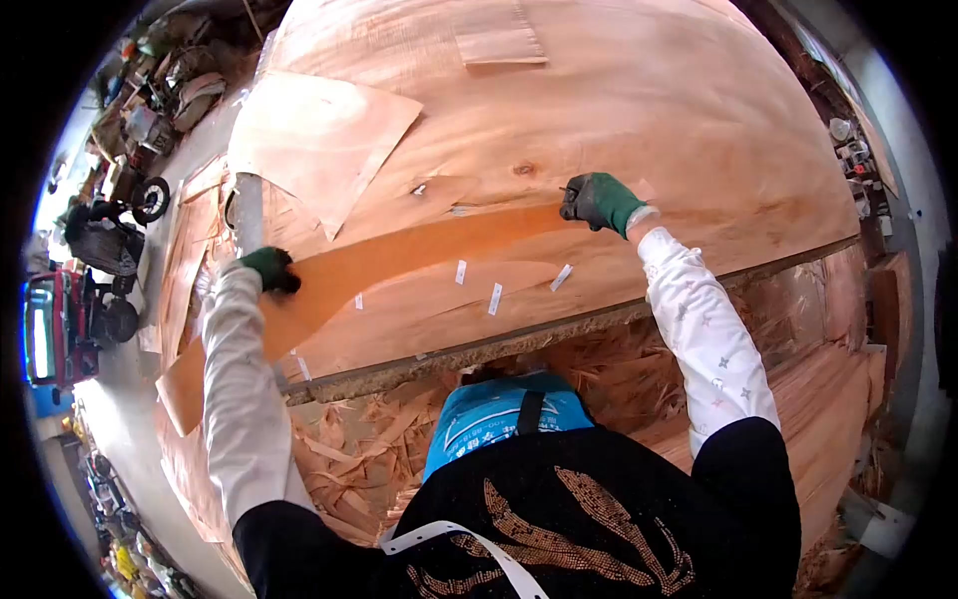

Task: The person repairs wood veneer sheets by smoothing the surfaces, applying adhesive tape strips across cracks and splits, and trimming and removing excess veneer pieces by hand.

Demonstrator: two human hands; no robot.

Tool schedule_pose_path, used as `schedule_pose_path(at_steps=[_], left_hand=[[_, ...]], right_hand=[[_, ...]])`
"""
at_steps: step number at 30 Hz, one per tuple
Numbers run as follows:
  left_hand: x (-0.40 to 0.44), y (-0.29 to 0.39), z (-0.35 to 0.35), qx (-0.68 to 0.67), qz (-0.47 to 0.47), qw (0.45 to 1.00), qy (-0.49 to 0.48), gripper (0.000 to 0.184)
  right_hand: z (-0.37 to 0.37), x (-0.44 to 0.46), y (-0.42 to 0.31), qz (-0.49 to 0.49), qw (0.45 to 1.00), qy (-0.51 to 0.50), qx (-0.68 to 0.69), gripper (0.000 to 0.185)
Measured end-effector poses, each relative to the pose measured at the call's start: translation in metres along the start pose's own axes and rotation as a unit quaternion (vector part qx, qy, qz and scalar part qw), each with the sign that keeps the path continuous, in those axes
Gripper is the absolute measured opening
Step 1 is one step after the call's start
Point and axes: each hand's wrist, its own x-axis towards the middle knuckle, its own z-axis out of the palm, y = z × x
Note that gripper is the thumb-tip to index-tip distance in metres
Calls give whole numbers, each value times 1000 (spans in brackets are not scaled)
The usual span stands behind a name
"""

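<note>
A long orange-brown strip of wood veneer stretches between my gloved hands over a large pale veneer sheet. My left hand, in a dark green glove, is closed on the strip's left part, whose end hangs past the table edge. My right hand is closed in a pinch at the strip's narrow right end; its fingertips are partly hidden. Just below the strip, several small white tape pieces lie on the sheet. Above it are a small hole and a knot.
A loose veneer piece lies at the upper left, a smaller patch at the top. The table's rough front edge runs before me, with veneer scraps below. A red vehicle stands at the far left.
</note>
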Motion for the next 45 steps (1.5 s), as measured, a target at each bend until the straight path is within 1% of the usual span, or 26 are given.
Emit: schedule_pose_path(at_steps=[1, 3, 4, 6, 7, 8, 11, 12, 14, 15, 16, 18, 19, 21, 22, 23, 25, 26, 29, 30, 31, 33, 36, 39, 42, 45], left_hand=[[17, 3, 5, 5, -39, 999, -1, 40], [55, 1, 17, 80, -30, 995, 58, 42], [55, 12, 17, 56, -56, 990, 116, 43], [68, 25, 14, 51, -82, 988, 121, 45], [74, 29, 13, 48, -95, 987, 124, 46], [87, 22, 22, 61, -56, 978, 192, 48], [69, 70, 2, -7, -174, 969, 177, 50], [71, 78, 0, 4, -193, 965, 175, 54], [84, 85, 8, 20, -214, 954, 209, 58], [76, 104, 0, 30, -223, 948, 226, 60], [67, 125, -5, 50, -253, 942, 217, 65], [80, 128, 24, 111, -224, 900, 357, 67], [92, 130, 40, 139, -208, 871, 423, 68], [114, 149, 61, 109, -151, 838, 513, 61], [117, 169, 67, 51, -129, 838, 528, 58], [117, 193, 72, -6, -106, 834, 542, 55], [120, 225, 77, -93, -105, 818, 558, 54], [126, 231, 77, -115, -105, 803, 575, 52], [135, 239, 73, -131, -157, 817, 540, 50], [132, 238, 68, -135, -145, 830, 522, 49], [130, 241, 67, -123, -164, 840, 502, 50], [129, 246, 63, -94, -196, 859, 463, 53], [132, 252, 64, -111, -219, 867, 433, 58], [129, 262, 56, -138, -242, 877, 391, 65], [129, 264, 51, -135, -254, 888, 359, 69], [130, 263, 49, -153, -252, 885, 359, 69]], right_hand=[[5, 8, 7, -22, 999, 11, -23, 24], [17, 38, 30, -51, 996, 42, -67, 19], [22, 51, 39, -57, 993, 58, -90, 18], [26, 66, 48, -34, 986, 92, -137, 19], [26, 74, 55, -17, 987, 80, -137, 20], [19, 76, 53, -1, 988, 67, -138, 21], [-5, 76, 47, 50, 993, 13, -101, 23], [-12, 79, 46, 67, 994, -5, -83, 23], [-20, 86, 50, 31, 993, 12, -113, 23], [-23, 91, 56, 15, 992, 21, -126, 23], [-23, 101, 63, 3, 991, 18, -136, 22], [-26, 111, 69, 4, 987, 4, -158, 24], [-27, 117, 71, 3, 985, -3, -171, 25], [-25, 122, 81, -40, 987, 22, -153, 24], [-24, 126, 86, -62, 987, 34, -143, 23], [-24, 132, 90, -71, 988, 24, -136, 23], [-25, 141, 96, -87, 988, 4, -125, 21], [-28, 144, 98, -81, 990, -32, -108, 20], [-37, 151, 101, -59, 986, -100, -117, 19], [-47, 144, 91, -21, 986, -132, -101, 18], [-53, 139, 84, -15, 986, -130, -106, 18], [-60, 134, 77, -2, 986, -123, -113, 19], [-51, 145, 86, -73, 965, -92, -236, 21], [-41, 148, 91, -68, 969, -36, -237, 23], [-25, 153, 103, -88, 966, 31, -242, 22], [-34, 149, 102, -74, 966, 26, -246, 19]])
